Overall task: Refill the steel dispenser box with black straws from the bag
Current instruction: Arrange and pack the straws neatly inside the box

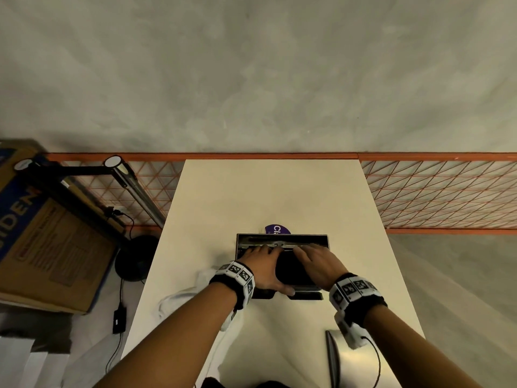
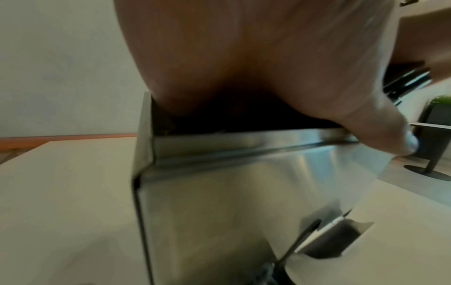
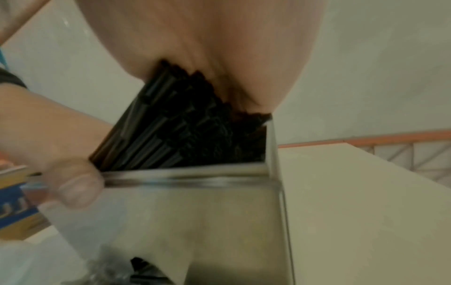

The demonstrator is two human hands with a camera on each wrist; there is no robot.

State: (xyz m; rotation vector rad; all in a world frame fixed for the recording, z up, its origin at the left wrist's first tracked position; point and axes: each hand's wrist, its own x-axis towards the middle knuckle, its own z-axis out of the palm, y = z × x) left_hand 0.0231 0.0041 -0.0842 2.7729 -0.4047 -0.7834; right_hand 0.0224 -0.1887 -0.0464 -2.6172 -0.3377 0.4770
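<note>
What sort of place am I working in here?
Probably a storeroom or warehouse-style back area. An orange wire-mesh panel runs behind the plain white table, and a large printed cardboard carton sits off to the table's left.

Black straws (image 3: 171, 123), steel-grey box (image 3: 207, 221)

The dispenser box (image 2: 244, 202) is brushed, softly reflective steel, the straws (image 3: 171, 125) glossy black plastic (table (image 1: 265, 197) matt, smooth).
</note>
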